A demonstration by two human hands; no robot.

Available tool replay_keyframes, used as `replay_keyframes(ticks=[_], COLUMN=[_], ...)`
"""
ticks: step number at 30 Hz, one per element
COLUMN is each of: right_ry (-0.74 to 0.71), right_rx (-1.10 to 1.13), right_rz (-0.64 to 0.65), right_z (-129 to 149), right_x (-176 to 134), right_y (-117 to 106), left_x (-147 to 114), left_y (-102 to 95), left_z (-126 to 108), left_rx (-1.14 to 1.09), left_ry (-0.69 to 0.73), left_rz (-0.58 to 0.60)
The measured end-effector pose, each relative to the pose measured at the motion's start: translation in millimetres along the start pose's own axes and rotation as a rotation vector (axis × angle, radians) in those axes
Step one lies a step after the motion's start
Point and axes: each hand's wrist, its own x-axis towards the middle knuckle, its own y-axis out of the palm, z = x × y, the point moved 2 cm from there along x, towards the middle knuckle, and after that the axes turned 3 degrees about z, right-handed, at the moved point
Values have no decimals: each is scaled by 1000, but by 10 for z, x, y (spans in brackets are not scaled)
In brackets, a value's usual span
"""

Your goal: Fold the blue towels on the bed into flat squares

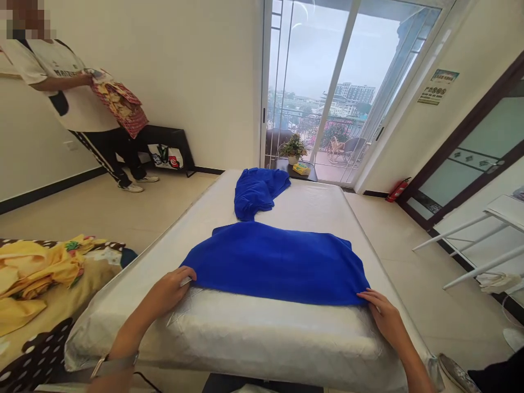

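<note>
A plain blue garment [274, 265] lies spread across the near part of a mattress in a pale plastic cover [319, 338]. At its near left corner, my left hand [174, 289] has its fingers closed on the edge. My right hand [376, 305] pinches the near right corner between thumb and fingers. The near edge runs fairly straight between both hands, while the far edge shows another layer sticking out at the corners. Just beyond lies a second blue garment [260, 191], loosely bunched and touching or almost touching the first.
To the left, yellow cloths [41, 267] lie heaped on a lower surface. A person [82, 98] stands at the far left, holding a red-and-yellow patterned cloth [120, 103]. Beyond the mattress, a small table [311, 173] bears a potted plant [293, 147]. White-legged furniture [475, 240] stands right.
</note>
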Motion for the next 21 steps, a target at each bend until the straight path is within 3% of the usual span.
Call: replay_keyframes(ticks=[4, 6, 8, 11, 14, 16, 18, 21], right_ry=[73, 71, 60, 62, 54, 31, 11, 15], right_rx=[-23, -49, -98, -151, -151, -158, -192, -273], right_rz=[19, 37, 51, 44, 20, 7, -3, -5], right_z=[-71, -73, -45, 70, 243, 328, 347, 250], right_x=[-122, -159, -152, -22, 255, 470, 650, 775], right_y=[-35, -69, -98, -98, 7, 136, 288, 497], left_x=[-42, 60, 341, 1110, 2048, 2564, 2907, 3115], left_y=[-150, -284, -404, -445, -241, 12, 284, 574], left_z=[26, -3, -78, -250, -430, -514, -527, -409], left_rx=[29, -14, -69, -123, -45, 19, 66, 120], left_ry=[-68, -41, 37, 108, 20, -75, -176, -218], left_rz=[139, 161, 137, 11, -194, -247, -218, -201])
